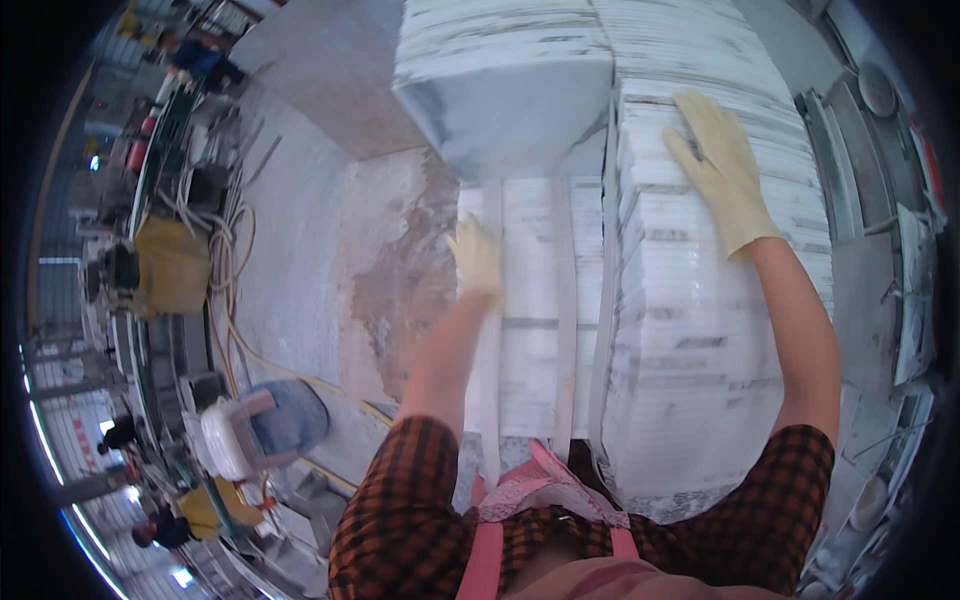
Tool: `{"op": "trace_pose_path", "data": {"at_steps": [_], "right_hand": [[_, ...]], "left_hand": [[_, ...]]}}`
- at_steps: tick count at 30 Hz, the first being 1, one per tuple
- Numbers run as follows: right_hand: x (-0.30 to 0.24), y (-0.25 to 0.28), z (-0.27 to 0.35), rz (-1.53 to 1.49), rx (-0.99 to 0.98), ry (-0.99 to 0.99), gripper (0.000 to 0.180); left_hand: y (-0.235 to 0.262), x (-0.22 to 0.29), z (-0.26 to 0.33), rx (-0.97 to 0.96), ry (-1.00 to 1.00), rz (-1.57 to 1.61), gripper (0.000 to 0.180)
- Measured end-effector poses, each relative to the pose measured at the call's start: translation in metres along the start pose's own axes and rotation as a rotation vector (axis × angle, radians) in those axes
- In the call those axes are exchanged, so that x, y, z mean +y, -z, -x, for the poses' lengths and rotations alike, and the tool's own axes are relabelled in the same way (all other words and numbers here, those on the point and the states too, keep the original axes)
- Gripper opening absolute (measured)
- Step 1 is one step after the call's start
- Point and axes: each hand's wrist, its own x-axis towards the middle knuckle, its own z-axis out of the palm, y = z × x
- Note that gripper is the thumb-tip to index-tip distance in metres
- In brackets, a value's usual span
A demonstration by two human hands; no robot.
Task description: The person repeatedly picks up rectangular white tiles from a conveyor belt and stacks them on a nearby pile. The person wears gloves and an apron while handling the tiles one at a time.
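Note:
My right hand (722, 170), in a pale yellow rubber glove, rests flat on the tall right-hand stack of white, grey-streaked stone slabs (690, 370). Its fingers point away from me, with the thumb apart. The gloved left hand (476, 258) is at the left edge of a lower slab stack (530, 250), beside a pale strip (490, 380) running toward me. This hand is slightly blurred; its fingers look spread, and I see nothing held in it. A second pale strip (565, 310) crosses the same stack.
Beyond the lower stack rises a higher block of slabs (510, 110) with a smooth grey-white face. On the left are a yellow hose (238, 335), a blue and white container (270, 425) and yellow-covered machinery (172, 265). People (200, 60) are in the background.

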Motion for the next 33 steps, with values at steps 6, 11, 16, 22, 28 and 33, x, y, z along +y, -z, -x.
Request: {"op": "trace_pose_path", "data": {"at_steps": [6,11,16,22,28,33], "right_hand": [[-0.015,0.009,0.002,0.364,-0.071,0.062,0.051],[-0.179,0.01,0.015,-0.971,-0.041,-0.37,0.025],[-0.472,0.02,0.191,-0.65,-0.477,0.509,0.031],[-0.657,0.149,0.474,-1.186,-1.138,0.73,0.035],[-0.624,0.224,0.56,-1.56,-1.447,0.643,0.04],[-0.628,0.222,0.593,-1.624,-1.353,0.696,0.041]], "left_hand": [[0.01,-0.053,0.334,0.121,0.674,1.249,0.038],[0.178,-0.089,0.369,0.575,0.505,1.322,0.03],[0.382,-0.041,0.384,0.836,-0.551,2.131,0.041],[0.388,0.03,0.51,0.844,-0.391,1.981,0.039],[0.332,0.036,0.606,0.855,-0.045,1.705,0.034],[0.312,0.065,0.649,0.843,-0.203,1.257,0.033]]}}
